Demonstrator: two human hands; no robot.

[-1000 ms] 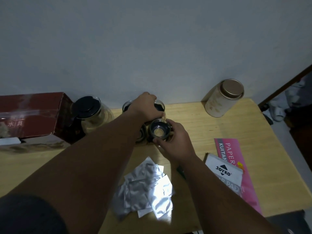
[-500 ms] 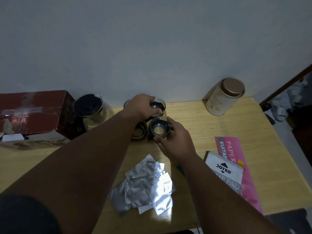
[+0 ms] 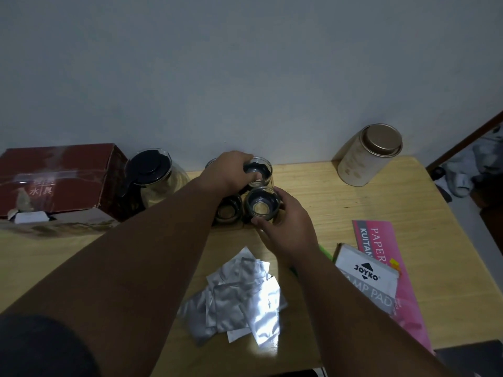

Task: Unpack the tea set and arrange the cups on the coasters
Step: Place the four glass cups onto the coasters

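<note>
Several small glass cups stand clustered on dark coasters near the wall on the wooden table (image 3: 353, 208). My left hand (image 3: 231, 172) reaches over the cluster and grips the rim of the far right glass cup (image 3: 260, 172). My right hand (image 3: 285, 227) wraps around the near right glass cup (image 3: 261, 204) from the right side. A third cup (image 3: 228, 209) stands free at the near left. A fourth cup (image 3: 211, 163) is mostly hidden behind my left hand. A glass teapot (image 3: 155, 180) with a black lid stands to the left.
A dark red cardboard box (image 3: 57, 178) lies open at the far left. Several silver foil sachets (image 3: 239, 295) lie in a heap near the front edge. A beige round tin (image 3: 367, 159) stands at the back right. A stamp pad box (image 3: 364, 276) lies on a pink paper pack (image 3: 381, 240).
My left hand has slid slightly off the far right cup, uncovering more of its rim. My right hand keeps its hold on the near right cup. The cups have barely moved.
</note>
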